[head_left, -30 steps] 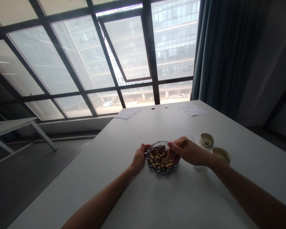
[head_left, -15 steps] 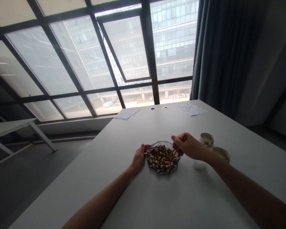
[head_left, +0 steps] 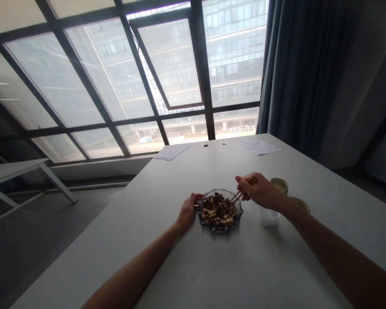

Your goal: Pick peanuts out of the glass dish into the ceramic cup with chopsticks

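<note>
A clear glass bowl (head_left: 221,231) with a scalloped rim stands on the white table, filled with a mix of nuts (head_left: 217,211) and darker seeds or shells. My left hand (head_left: 188,211) grips the bowl's left side, its thumb up at the rim and some fingers hidden behind the glass. Over the right rim, my right hand (head_left: 260,191) is closed on a pair of wooden chopsticks (head_left: 237,196). Their tips point down into the nuts at the bowl's right side. I cannot make out whether a nut is between the tips.
Right of the bowl sits a small clear plastic container (head_left: 270,218), partly behind my right wrist. Two greenish ceramic bowls (head_left: 279,184) stand beyond it, one partly covered by my forearm. Paper sheets (head_left: 172,152) lie at the far left edge, and more paper (head_left: 262,147) at the far right.
My right hand has shifted slightly up and right, drawing the chopsticks partly back from the nuts. The nuts look rearranged. My left hand stays on the bowl.
</note>
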The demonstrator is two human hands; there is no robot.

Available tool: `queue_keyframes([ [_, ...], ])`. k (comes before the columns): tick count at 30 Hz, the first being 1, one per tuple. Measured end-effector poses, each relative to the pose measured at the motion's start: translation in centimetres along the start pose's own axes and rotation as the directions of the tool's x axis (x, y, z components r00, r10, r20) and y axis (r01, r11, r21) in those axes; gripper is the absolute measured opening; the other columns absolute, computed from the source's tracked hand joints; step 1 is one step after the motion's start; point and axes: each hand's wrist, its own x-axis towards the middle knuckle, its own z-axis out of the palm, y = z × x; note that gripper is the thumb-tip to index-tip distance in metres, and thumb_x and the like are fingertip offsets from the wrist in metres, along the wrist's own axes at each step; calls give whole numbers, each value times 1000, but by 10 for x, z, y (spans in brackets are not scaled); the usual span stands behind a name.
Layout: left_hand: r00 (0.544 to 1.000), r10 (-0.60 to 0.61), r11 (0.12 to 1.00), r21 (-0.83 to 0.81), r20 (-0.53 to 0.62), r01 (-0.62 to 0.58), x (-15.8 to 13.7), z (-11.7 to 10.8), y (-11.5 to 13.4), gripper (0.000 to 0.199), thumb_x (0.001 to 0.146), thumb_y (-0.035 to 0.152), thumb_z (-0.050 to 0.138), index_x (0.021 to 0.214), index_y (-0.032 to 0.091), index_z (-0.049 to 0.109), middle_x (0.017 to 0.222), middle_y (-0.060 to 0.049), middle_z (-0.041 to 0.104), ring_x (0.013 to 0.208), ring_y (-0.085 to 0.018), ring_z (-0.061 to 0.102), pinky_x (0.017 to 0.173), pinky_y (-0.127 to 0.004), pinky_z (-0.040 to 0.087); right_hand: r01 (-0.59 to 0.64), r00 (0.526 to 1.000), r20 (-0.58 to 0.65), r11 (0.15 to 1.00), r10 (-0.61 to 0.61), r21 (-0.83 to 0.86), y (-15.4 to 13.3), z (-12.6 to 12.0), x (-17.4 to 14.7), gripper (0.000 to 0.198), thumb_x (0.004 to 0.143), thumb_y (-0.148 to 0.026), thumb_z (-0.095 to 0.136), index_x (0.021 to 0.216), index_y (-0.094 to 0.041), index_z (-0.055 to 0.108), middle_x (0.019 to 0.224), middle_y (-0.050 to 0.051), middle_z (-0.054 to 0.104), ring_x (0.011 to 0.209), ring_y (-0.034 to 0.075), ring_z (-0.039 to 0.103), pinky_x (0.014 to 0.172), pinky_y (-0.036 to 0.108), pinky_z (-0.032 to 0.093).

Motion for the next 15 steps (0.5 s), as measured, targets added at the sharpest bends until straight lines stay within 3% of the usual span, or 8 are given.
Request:
queue_keyframes([
  [4,1000,0,1000,-2,10,0,0,0,1,65,88,72,48,101,15,75,100,-15,77,89,-30,69,80,-42,52,-60,993,106,998,57,25,-3,5,-5,58,94,-64,52,73,-12,69,61,8,70,54,19,68,53,28,55],
  [7,1000,-1,1000,-2,21,1,-2,1,3,63,89,71,48,102,15,74,101,-14,77,89,-30,69,80,-42,53,-17,979,202,992,-8,124,0,15,-4,56,93,-63,54,79,-11,71,68,9,73,61,20,71,57,29,57],
  [12,1000,5,1000,2,16,-6,-2,2,4,64,88,71,49,102,15,74,101,-14,77,93,-31,69,82,-42,53,102,985,116,974,-127,204,8,23,3,54,93,-62,56,81,-12,71,72,8,74,65,20,71,62,30,57],
  [15,1000,9,1000,1,17,-9,-1,2,4,64,88,71,49,101,14,74,101,-14,77,93,-31,69,81,-42,53,111,981,130,966,-145,235,7,26,3,52,91,-61,60,79,-12,71,77,8,75,70,20,71,65,29,57],
])
